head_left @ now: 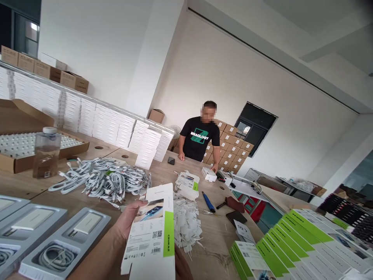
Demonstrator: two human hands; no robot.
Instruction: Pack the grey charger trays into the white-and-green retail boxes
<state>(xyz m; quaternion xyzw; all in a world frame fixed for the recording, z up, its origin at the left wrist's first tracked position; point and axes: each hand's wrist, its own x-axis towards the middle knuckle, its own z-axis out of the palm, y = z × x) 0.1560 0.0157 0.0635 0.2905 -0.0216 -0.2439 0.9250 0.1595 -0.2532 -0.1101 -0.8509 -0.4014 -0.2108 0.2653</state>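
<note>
My left hand (128,218) grips a white and green charger box (150,241) by its left edge, thumb over the printed front. The box has its top flaps up and shows a picture of a phone with a cable, plus QR codes. Behind its lower right side is my right hand (182,266), dark and mostly covered, so its fingers cannot be made out. Left of my forearm lie grey trays (96,229), each with a white charger (87,223) and a coiled cable (56,256). A heap of white cables (116,181) lies beyond my left hand.
Small white paper cards (186,221) are piled mid-table, near a blue-handled tool (208,202). Stacked green-edged boxes (279,245) fill the right. A bottle (47,153) stands left. Across the table, a person (201,136) touches a white box (209,174).
</note>
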